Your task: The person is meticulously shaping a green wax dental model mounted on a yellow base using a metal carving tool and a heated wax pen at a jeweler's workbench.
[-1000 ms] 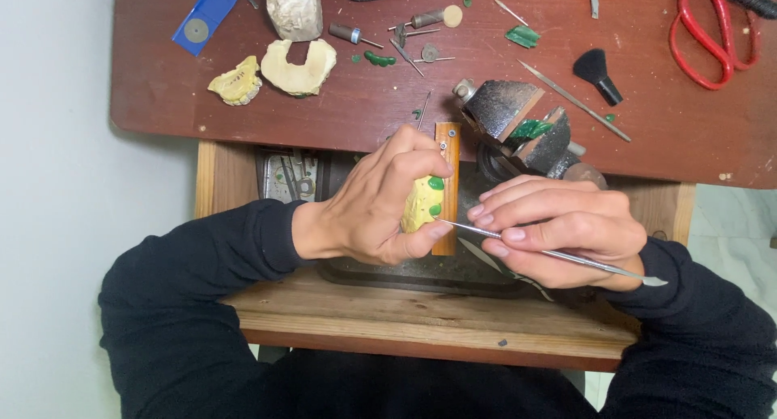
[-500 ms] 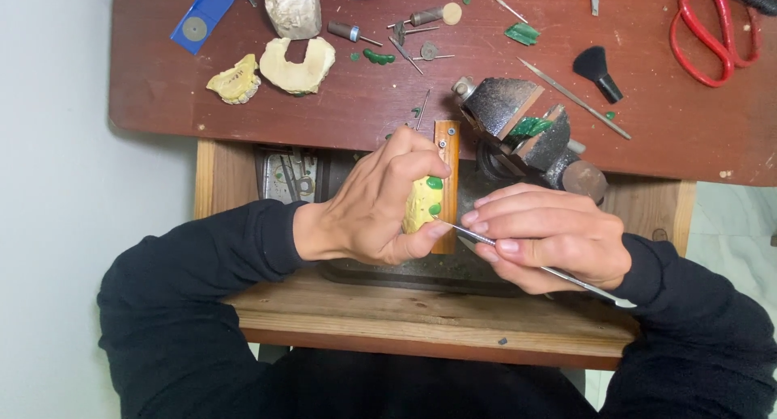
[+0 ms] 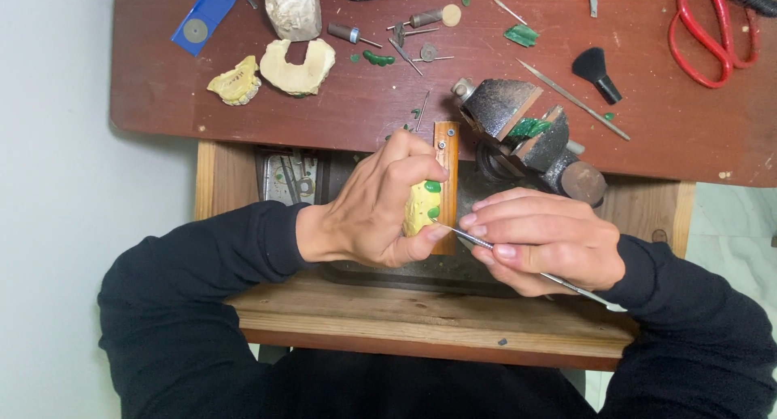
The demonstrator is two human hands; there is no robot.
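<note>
Left hand (image 3: 374, 206): grip clenched around a small yellow dental cast (image 3: 422, 208) with green wax patches, thumb under it, fingers curled over the top. Cast is braced against a narrow wooden peg (image 3: 446, 176) that sticks out from the surface (image 3: 364, 103) edge, just past the fingertips.

Right hand (image 3: 544, 243): grip closed pen-style on a thin metal carving tool (image 3: 518, 262). Tip touches the cast's lower edge right at the left thumb; the handle runs back under the palm and pokes out past the wrist. The two grips are almost touching, the cast between them.

Beyond the right grip, close: a small dark bench vise (image 3: 526, 132) with a green piece in it. Further out from the left grip: two pale plaster casts (image 3: 275, 69), a blue disc holder (image 3: 202, 16), scattered burs and small bits (image 3: 405, 43). Far out past the right grip: a long needle file (image 3: 575, 99), a small black brush (image 3: 597, 73), red-handled scissors (image 3: 712, 35). Below both grips, a recessed dark tray (image 3: 405, 273) and a raw wood ledge (image 3: 421, 318). Black sleeves on both arms.
</note>
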